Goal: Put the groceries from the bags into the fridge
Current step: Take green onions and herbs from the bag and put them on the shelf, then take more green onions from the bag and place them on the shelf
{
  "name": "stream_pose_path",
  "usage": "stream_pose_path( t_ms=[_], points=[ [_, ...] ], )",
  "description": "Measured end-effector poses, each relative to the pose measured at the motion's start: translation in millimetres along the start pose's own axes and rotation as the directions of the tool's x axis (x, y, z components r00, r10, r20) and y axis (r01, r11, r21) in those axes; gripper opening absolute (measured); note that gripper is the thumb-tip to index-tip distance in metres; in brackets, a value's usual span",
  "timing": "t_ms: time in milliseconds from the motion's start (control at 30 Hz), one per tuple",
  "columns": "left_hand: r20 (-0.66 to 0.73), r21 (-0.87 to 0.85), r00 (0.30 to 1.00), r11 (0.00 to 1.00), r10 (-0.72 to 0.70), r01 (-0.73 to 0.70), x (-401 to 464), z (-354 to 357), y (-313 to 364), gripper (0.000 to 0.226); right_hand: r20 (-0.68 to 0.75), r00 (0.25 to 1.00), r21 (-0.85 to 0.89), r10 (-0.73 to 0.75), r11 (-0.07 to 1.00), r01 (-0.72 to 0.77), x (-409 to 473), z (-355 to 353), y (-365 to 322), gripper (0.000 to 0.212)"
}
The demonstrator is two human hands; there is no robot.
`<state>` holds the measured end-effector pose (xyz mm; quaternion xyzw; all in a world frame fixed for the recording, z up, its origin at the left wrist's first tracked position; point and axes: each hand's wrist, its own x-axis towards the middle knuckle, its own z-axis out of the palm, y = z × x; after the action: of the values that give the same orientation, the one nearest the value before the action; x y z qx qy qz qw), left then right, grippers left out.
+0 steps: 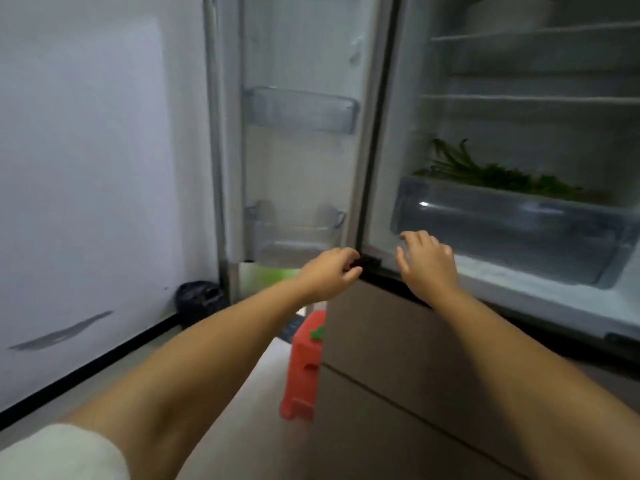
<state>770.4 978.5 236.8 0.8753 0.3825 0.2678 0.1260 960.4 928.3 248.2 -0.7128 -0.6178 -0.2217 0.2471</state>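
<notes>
The fridge (540,98) stands open ahead, its door (298,150) swung out to the left. Leafy greens (491,174) lie on top of the clear crisper drawer (502,230), which is pulled partly out. My right hand (427,263) hovers in front of the drawer's left front corner, fingers spread and holding nothing. My left hand (329,273) is at the door's lower hinge corner, fingers loosely curled with nothing in them. A green and white bag (268,277) shows on the floor below the door.
A red plastic stool (304,365) stands on the floor against the fridge's lower drawers (398,358). A black bag (199,301) sits by the white wall at the left. Empty door bins (301,110) line the door. A white bowl (509,13) sits on the top shelf.
</notes>
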Motion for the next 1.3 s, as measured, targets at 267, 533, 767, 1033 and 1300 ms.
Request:
stream_pose_path(
  t_ms=[267, 533, 767, 1033, 1300],
  points=[
    [0.076, 0.154, 0.976, 0.969, -0.206, 0.192, -247, -84, -119, 0.039, 0.208, 0.975, 0.155, -0.073, 0.987, 0.040, -159, 31, -208, 0.033],
    [-0.025, 0.119, 0.841, 0.834, -0.541, 0.539, -444, -164, -224, 0.041, 0.379, 0.861, 0.299, -0.339, 0.926, 0.233, -228, 60, -388, 0.038],
    [-0.065, 0.082, 0.652, 0.647, -0.755, 0.758, -563, -212, -308, 0.042, 0.417, 0.728, 0.443, -0.544, 0.821, 0.360, -246, 106, -536, 0.037],
    [-0.213, -0.143, 0.328, 0.361, -0.921, 0.922, -657, -282, -403, 0.030, 0.425, 0.491, 0.581, -0.761, 0.644, 0.497, -239, 167, -722, 0.042],
    [-0.258, -0.287, -0.049, 0.028, -0.965, 0.957, -793, -301, -459, 0.027, 0.464, 0.174, 0.642, -0.868, 0.465, 0.610, -280, 207, -894, 0.040]
  ],
)
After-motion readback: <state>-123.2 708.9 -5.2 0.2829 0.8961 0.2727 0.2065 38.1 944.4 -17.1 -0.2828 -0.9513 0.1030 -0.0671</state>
